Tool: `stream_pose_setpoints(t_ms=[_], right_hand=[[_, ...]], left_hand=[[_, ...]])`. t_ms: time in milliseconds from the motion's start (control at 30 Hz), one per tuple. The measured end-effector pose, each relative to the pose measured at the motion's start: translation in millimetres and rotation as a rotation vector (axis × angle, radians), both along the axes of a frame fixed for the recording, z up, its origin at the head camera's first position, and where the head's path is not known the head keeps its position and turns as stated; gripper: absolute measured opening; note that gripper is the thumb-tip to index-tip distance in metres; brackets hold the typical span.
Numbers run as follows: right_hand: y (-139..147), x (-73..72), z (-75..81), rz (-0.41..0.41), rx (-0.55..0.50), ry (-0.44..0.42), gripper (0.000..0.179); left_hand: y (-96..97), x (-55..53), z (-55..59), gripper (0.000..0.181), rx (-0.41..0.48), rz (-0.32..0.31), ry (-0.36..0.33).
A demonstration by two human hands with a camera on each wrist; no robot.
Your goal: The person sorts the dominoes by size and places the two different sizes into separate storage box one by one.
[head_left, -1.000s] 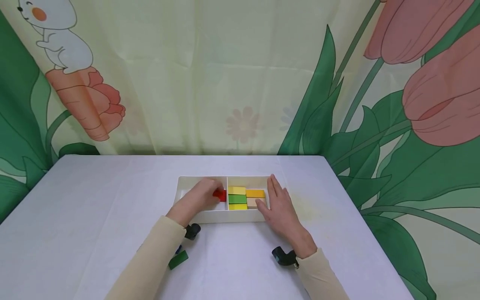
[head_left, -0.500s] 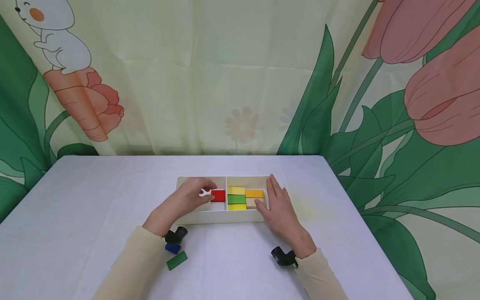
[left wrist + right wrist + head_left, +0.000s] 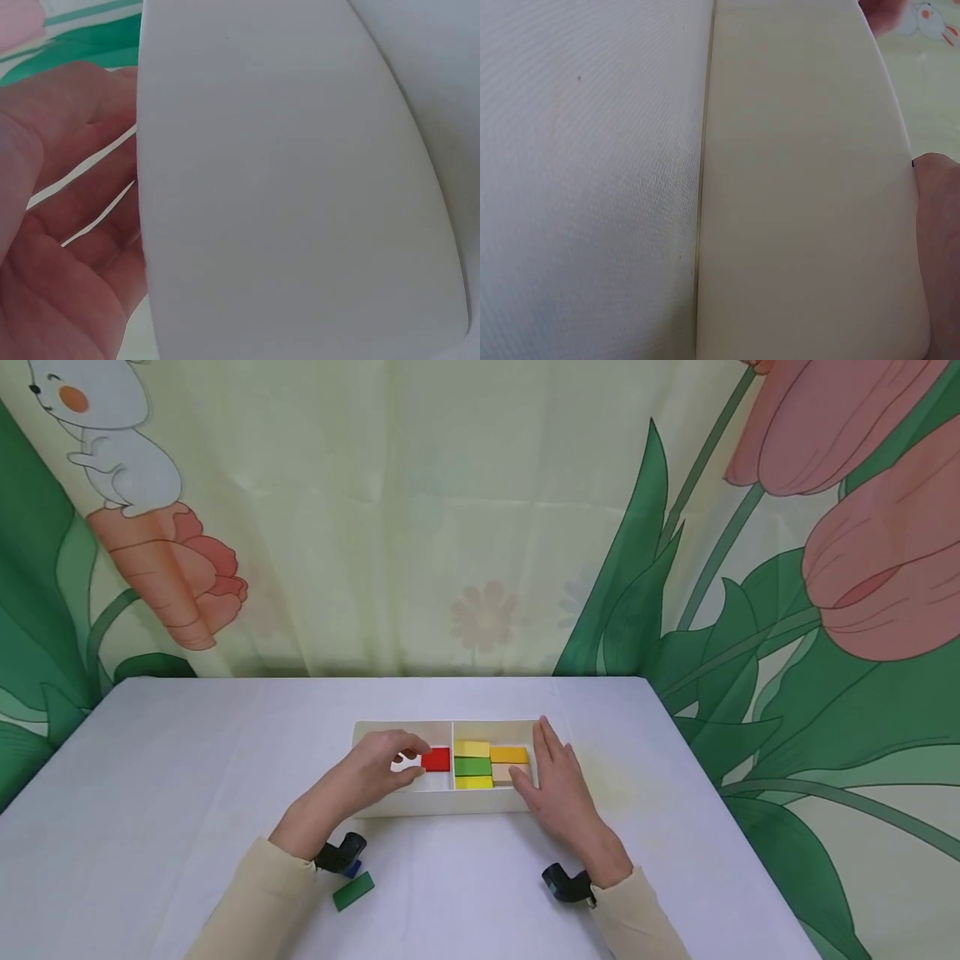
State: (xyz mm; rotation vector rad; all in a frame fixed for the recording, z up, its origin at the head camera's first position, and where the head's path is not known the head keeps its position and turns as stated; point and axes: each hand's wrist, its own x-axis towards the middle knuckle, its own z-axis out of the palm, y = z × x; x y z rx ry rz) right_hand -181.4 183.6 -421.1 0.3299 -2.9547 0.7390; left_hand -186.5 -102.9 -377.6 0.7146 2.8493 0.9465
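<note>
A white two-compartment box [image 3: 442, 803] lies across the table. In its left compartment a red block [image 3: 436, 760] sits against the divider. My left hand [image 3: 375, 764] reaches over the near wall, thumb and fingers curved apart at the block's left end, not gripping it. My right hand [image 3: 558, 785], fingers extended, rests on the box's right end. The right compartment holds yellow blocks [image 3: 474, 782], a green block [image 3: 472, 766], an orange-yellow block [image 3: 508, 754] and a beige block [image 3: 509, 774] partly behind my right thumb. The left wrist view shows the box wall [image 3: 292, 180] covering my fingertips.
On the white table [image 3: 450, 893], a dark green block [image 3: 353, 892] lies in front of the box, near my left wrist. Beside it is a blue block [image 3: 352, 867], mostly hidden by the left wrist camera [image 3: 341, 852]. A printed curtain [image 3: 337, 527] hangs behind the table.
My left hand has let go of the red block and drawn back to the left, leaving it against the divider. My right hand stays on the box's right end.
</note>
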Motion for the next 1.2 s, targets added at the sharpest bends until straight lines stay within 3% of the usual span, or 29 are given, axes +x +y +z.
stream_pose_setpoints(t_ms=[400, 800, 1200], right_hand=[[-1, 7.4, -8.2, -0.008, -0.014, 0.012, 0.082], [1, 5.2, -3.7, -0.006, -0.010, 0.005, 0.081], [-1, 2.6, -1.7, -0.006, -0.007, 0.001, 0.081]], left_hand=[[-4.8, 13.5, -3.4, 0.028, 0.035, -0.019, 0.028], [-13.6, 23.4, -1.3, 0.026, 0.075, -0.041, 0.038], [-28.2, 36.6, -2.5, 0.026, 0.094, -0.006, 0.054]])
